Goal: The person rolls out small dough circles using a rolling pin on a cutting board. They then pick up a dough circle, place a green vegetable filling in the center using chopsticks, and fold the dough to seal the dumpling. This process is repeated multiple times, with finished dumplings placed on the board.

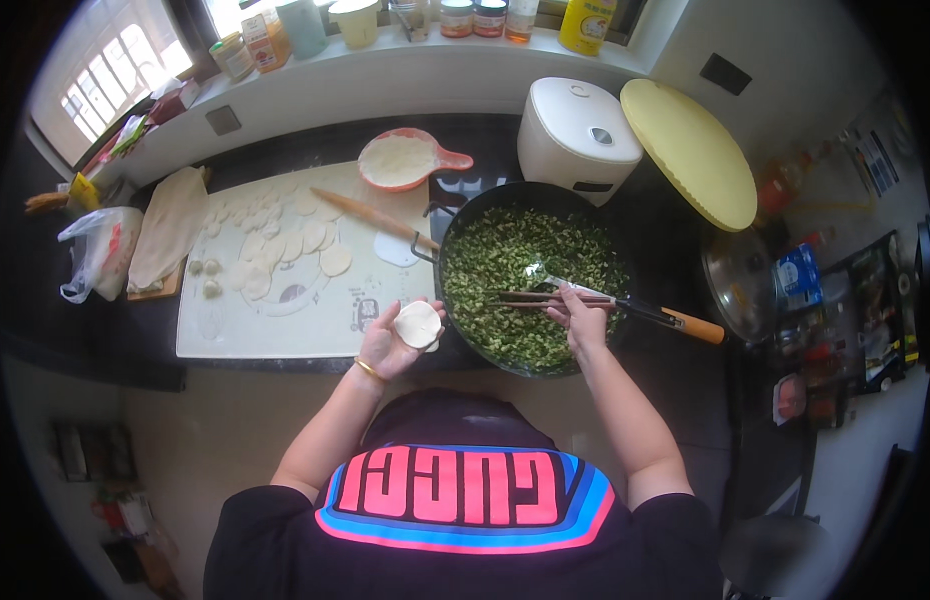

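On the palm of my left hand [383, 350] rests a round, pale dough wrapper [418, 325], my fingers curved around its edge; another wrapper edge shows beneath it. This hand is just off the mat's near right corner. My right hand [583, 322] grips a pair of brown chopsticks [520, 299], their tips in the chopped green filling [515, 245] of a large dark wok [497, 193]. A metal utensil with a wooden handle [696, 325] lies across the wok's right rim, close to my right hand; its head is partly sunk in the filling.
Left of the wok, a pale mat [200, 335] carries several dough rounds [285, 245], small dough pieces and a rolling pin [360, 210]. Behind stand a red-rimmed bowl [451, 160] with flour, a white rice cooker [575, 125] and a yellow round lid [690, 150]. A plastic bag [107, 245] sits far left.
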`<state>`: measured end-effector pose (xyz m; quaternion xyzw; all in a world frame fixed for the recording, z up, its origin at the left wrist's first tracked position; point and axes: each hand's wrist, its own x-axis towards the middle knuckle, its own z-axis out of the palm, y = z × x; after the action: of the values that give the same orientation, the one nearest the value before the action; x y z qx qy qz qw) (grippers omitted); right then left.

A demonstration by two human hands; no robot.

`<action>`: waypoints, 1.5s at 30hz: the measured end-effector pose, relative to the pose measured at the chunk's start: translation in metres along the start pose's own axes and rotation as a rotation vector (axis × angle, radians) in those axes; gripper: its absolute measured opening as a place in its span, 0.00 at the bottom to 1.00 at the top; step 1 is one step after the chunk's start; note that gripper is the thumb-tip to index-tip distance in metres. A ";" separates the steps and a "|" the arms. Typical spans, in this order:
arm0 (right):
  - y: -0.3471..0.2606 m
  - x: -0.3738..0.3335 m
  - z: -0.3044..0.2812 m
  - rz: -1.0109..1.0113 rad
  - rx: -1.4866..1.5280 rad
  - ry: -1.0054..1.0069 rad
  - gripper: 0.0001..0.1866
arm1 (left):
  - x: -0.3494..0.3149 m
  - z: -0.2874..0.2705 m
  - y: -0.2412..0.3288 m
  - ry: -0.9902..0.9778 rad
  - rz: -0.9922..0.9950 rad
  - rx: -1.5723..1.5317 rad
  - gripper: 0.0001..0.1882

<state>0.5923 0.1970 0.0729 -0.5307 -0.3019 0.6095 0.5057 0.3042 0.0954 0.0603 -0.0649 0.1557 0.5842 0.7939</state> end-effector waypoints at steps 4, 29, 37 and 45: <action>0.005 0.000 0.007 0.050 0.057 0.075 0.10 | 0.000 -0.004 0.005 0.001 -0.034 0.009 0.24; -0.058 -0.081 0.016 -0.540 -0.098 -0.059 0.07 | 0.093 0.092 -0.026 0.009 -0.188 0.062 0.33; -0.071 -0.103 0.026 -1.239 -0.685 -0.284 0.05 | 0.097 0.085 -0.028 0.019 -0.176 0.063 0.32; -0.059 -0.069 0.007 -0.488 0.052 -0.009 0.10 | 0.094 0.078 -0.026 0.032 -0.182 0.165 0.32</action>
<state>0.5980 0.1520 0.1518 -0.4262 -0.4077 0.4791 0.6501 0.3673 0.1951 0.1017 -0.0225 0.2093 0.4938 0.8437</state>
